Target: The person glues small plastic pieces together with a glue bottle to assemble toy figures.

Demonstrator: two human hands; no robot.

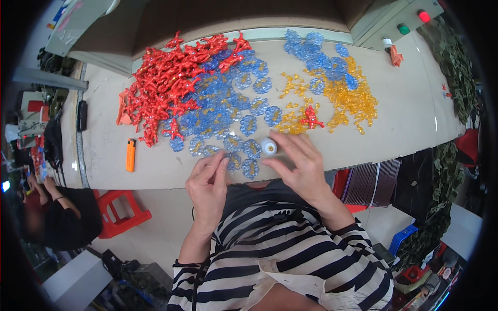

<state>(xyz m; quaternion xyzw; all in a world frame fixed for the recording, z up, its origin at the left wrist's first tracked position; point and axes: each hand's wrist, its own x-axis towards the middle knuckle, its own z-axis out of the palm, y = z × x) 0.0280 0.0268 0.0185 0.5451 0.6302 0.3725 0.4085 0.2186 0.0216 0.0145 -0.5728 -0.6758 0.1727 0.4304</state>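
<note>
My left hand (207, 184) is closed in a pinch at the near edge of a spread of translucent blue flower-shaped plastic pieces (207, 111). Whatever its fingertips hold, if anything, is too small to make out. Thumb and forefinger of my right hand (303, 166) are spread apart. Just off their tips stands a small white bottle (269, 147) with a yellowish spot at its top; contact cannot be made out. Between my hands lie several blue pieces with yellow centres, one of them a blue flower piece (250, 168) near the table edge.
Red figure-shaped pieces (166, 83) are heaped at the far left. Small yellow pieces (353, 98) and more blue flowers (316, 52) lie at the right, with a lone red figure (312, 118). An orange lighter-shaped object (130, 155) lies left. A control panel bears buttons (403, 29).
</note>
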